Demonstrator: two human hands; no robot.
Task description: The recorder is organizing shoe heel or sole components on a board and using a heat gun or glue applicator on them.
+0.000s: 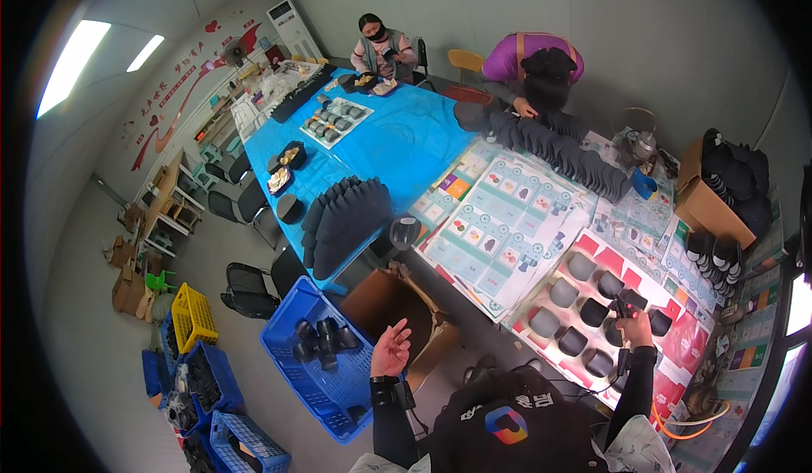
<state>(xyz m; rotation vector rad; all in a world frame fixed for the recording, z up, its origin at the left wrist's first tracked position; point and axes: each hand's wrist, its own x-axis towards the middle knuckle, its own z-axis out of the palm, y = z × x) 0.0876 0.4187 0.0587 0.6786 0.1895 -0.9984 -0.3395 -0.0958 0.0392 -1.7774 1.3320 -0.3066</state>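
My left hand [392, 348] is held up empty beside the blue crate, its fingers apart and slightly curled. My right hand [634, 327] is closed round a small dark tool [623, 309] shaped like a spray gun, though its details are hard to make out. It hangs over a red and white sheet [592, 247] on the table at the right. Rows of dark, curved, cap-like pieces [593, 312] lie on that sheet; some, such as a grey piece [544, 321], look paler.
The blue crate [279, 338] holds several black pieces, next to a cardboard box [385, 299]. Stacked dark pieces [347, 219] stand on the blue-covered table [406, 134]. Two people sit across; one in purple [507, 54] leans over more pieces. An orange hose [689, 433] curves at lower right.
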